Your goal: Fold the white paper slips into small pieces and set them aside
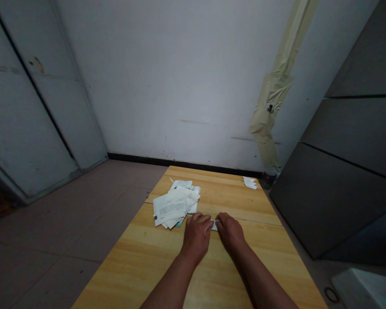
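A small strip of folded paper (214, 225) lies on the wooden table between my two hands, mostly covered by them. My left hand (197, 231) grips its left end, fingers bent and pressed down. At the right end, the fingers of my right hand (230, 229) are curled onto the paper. Just beyond my left hand is a loose pile of printed paper sheets (172, 206), overlapping at different angles. Several small white folded papers (250, 182) rest at the table's far right corner.
The wooden table (218, 279) has a seam across it and ends near a white wall (180, 86). Grey panels (350, 184) stand on the right. A white box (366, 287) sits at the lower right, beside a dark ring (331, 295). A pale door (35, 107) is at left.
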A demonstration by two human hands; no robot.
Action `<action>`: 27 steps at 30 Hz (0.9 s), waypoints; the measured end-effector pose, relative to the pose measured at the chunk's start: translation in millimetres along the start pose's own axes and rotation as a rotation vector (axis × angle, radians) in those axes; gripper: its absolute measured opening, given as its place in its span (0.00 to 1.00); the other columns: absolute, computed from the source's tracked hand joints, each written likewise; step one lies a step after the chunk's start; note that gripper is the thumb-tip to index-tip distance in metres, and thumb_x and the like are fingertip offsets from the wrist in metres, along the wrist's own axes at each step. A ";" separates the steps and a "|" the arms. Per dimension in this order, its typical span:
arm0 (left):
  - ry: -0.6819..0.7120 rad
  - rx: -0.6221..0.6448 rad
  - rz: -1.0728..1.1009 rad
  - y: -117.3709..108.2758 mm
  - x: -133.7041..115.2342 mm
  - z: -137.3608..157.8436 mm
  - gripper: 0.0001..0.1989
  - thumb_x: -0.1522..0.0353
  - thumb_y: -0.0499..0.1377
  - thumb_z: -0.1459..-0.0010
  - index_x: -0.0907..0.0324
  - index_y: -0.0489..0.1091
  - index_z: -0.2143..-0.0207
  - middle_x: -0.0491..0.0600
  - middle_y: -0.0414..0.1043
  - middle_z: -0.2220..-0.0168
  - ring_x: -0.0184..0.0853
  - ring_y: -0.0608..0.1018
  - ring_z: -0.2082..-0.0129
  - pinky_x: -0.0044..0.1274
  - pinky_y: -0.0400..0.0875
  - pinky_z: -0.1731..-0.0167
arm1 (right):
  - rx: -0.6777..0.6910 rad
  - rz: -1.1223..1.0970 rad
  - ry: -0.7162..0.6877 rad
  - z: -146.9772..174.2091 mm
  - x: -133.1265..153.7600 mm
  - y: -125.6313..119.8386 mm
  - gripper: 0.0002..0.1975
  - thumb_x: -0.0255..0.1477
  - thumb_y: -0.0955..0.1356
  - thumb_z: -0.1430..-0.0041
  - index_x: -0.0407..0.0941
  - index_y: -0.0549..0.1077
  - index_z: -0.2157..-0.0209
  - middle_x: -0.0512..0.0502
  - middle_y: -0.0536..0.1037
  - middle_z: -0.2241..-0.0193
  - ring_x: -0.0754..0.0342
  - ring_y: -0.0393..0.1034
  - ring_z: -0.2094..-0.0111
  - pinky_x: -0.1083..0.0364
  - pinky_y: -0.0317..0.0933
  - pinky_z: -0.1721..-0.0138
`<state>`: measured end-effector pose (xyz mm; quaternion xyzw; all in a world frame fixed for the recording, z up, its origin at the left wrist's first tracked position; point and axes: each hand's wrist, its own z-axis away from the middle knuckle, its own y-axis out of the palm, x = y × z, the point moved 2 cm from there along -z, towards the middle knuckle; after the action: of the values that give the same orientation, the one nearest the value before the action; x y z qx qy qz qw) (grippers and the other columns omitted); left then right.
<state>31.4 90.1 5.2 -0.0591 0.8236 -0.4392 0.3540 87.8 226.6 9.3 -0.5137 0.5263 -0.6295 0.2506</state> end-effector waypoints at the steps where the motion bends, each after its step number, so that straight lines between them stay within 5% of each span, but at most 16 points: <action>1: 0.020 0.028 -0.025 0.4 -2.5 0.7 0.14 0.75 0.54 0.41 0.53 0.77 0.61 0.47 0.77 0.52 0.41 0.70 0.49 0.36 0.61 0.50 | 0.003 0.007 0.005 -0.5 0.1 0.1 0.08 0.26 0.62 0.38 0.45 0.73 0.64 0.47 0.77 0.64 0.54 0.69 0.64 0.57 0.50 0.66; 15: -0.035 0.106 -0.117 2.7 -5.6 3.5 0.14 0.72 0.55 0.41 0.50 0.78 0.59 0.45 0.76 0.48 0.46 0.69 0.46 0.42 0.60 0.49 | -0.102 0.017 0.095 -0.2 -10.5 3.5 0.05 0.26 0.64 0.40 0.44 0.70 0.62 0.45 0.72 0.62 0.55 0.67 0.69 0.57 0.51 0.70; 23: -0.034 0.108 -0.114 3.6 -5.9 2.8 0.14 0.73 0.55 0.42 0.50 0.78 0.60 0.46 0.76 0.49 0.46 0.69 0.46 0.42 0.60 0.50 | -0.234 -0.360 0.137 -3.9 -26.6 0.7 0.09 0.20 0.64 0.52 0.45 0.71 0.69 0.45 0.72 0.66 0.50 0.70 0.63 0.56 0.62 0.59; 27: -0.042 0.109 -0.112 3.2 -6.2 2.4 0.14 0.73 0.55 0.42 0.50 0.78 0.60 0.47 0.76 0.49 0.46 0.69 0.47 0.42 0.59 0.50 | -0.228 -0.347 0.144 2.2 -16.0 6.7 0.09 0.22 0.66 0.55 0.45 0.72 0.69 0.43 0.73 0.65 0.47 0.68 0.62 0.54 0.63 0.59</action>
<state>38.2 93.0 5.2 -0.0948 0.7863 -0.5013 0.3485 93.9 237.2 -3.2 -0.5754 0.5142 -0.6347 0.0408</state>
